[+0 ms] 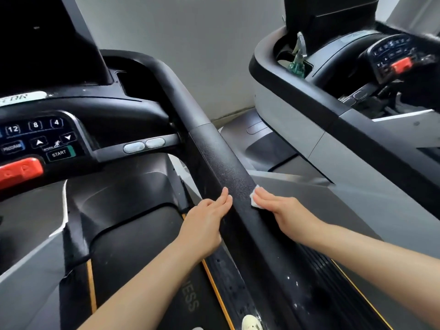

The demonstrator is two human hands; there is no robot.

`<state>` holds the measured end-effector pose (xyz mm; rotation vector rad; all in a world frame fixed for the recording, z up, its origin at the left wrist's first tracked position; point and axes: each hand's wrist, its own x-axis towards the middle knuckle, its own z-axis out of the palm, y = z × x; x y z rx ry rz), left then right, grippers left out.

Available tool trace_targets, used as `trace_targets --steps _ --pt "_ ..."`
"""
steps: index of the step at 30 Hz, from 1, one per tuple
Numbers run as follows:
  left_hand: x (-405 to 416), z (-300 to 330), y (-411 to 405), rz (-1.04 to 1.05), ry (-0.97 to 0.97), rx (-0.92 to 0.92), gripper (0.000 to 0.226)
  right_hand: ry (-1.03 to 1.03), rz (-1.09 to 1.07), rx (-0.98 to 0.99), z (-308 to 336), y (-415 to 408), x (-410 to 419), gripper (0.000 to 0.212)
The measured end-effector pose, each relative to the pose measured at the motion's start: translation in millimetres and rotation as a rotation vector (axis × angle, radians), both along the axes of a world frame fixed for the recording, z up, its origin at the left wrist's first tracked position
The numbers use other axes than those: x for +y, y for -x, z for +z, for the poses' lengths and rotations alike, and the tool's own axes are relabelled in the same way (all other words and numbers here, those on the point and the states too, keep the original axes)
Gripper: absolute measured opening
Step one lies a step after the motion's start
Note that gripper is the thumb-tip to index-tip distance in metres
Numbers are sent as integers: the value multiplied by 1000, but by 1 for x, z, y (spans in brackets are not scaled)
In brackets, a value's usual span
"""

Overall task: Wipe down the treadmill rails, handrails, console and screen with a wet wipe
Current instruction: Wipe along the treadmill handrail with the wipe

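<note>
Pressing a small white wet wipe point(254, 198) against the outer side of the long black textured right handrail point(228, 177), the right hand point(283, 210) is seen in the head view with fingers straight and flat over the wipe. On the handrail's inner side the left hand point(207, 222) is laid with relaxed, extended fingers, and nothing is grasped by it.

Only a corner of the wipe shows past the fingertips, so it could be dragged out from under the flat fingers on the rough surface, and streaks could be left. The black console keypad point(40, 139) lies near on the left, and its buttons could be pressed when it is wiped.

On the keypad "12", "8", "4", "PROGRAM" and "START" can be read; a red stop key point(21, 171) sits below. On the running belt point(190, 303) only "ESS" is legible.
</note>
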<state>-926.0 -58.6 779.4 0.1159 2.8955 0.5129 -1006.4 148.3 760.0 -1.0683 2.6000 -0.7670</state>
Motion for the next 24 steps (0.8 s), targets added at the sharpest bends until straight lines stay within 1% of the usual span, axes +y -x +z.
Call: trace_targets --steps 2,4,6,8,10,12,13,15,16,18,22,24 --pt "-1 0 0 -9 -5 1 78 -50 71 45 12 14 -27 68" --pt "-2 -1 -1 -16 -20 2 79 -106 125 39 23 38 -69 55" --pt "-1 -2 -5 -9 -64 4 81 -182 119 16 29 59 -112 46" --pt "-1 -5 -13 28 -123 -4 80 -239 107 35 31 66 -134 42" --pt "-4 -8 -24 69 -185 -12 77 -273 149 81 31 55 -125 43" --pt "-9 -11 -33 88 -224 -2 75 -253 258 131 29 26 -84 49" --pt "-11 -12 -37 89 -234 4 74 -230 327 166 27 8 -59 54" --pt "-10 -13 -42 81 -252 -2 71 -211 379 227 20 -20 -21 67" --pt "-9 -13 -44 71 -261 -2 70 -227 378 221 16 -25 -12 73" --pt "-4 -13 -47 43 -266 3 70 -239 358 214 9 -13 -17 76" --pt "6 -13 -45 4 -262 22 70 -220 187 147 10 25 -61 72" --pt "13 -12 -44 -13 -259 38 71 -137 143 139 11 21 -64 67"
